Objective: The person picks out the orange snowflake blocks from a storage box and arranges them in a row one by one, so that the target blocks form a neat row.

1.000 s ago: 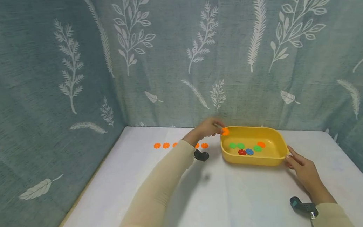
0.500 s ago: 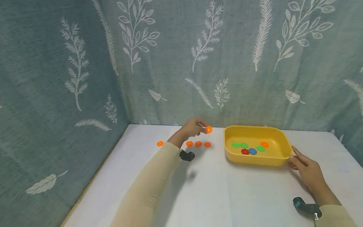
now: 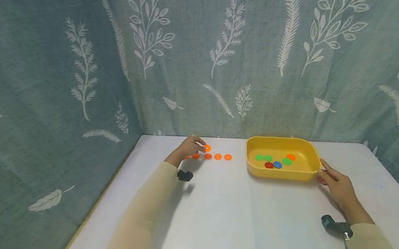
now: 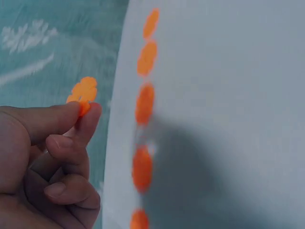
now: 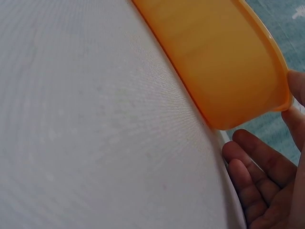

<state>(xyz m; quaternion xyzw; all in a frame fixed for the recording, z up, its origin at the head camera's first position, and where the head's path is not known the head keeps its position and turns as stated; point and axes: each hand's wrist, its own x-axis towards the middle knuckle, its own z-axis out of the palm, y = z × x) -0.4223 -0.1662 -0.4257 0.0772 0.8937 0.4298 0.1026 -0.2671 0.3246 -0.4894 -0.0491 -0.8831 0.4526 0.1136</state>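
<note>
My left hand (image 3: 189, 146) pinches an orange flower-shaped plastic disc (image 3: 207, 148) between thumb and forefinger, raised above a row of similar orange discs (image 3: 217, 156) on the white table. In the left wrist view the held disc (image 4: 86, 90) stands on edge at the fingertips, the other fingers curled beneath. My right hand (image 3: 341, 191) grips the near right corner of a yellow plastic tub (image 3: 279, 175). Seen from the right wrist, thumb and forefinger pinch the rim of the tub (image 5: 224, 62), while the remaining fingers (image 5: 267, 162) hang loosely below it.
Inside the tub lie several loose discs: green (image 3: 286, 161), a red one (image 3: 269, 165), a blue one (image 3: 277, 165) and an orange one (image 3: 291, 157). Patterned curtain (image 3: 188, 63) borders the white table (image 3: 226, 215) at the back and sides.
My left hand has carried the orange disc leftward from the tub's left rim to above the row. The right hand keeps its grip on the tub; the head view has shifted slightly.
</note>
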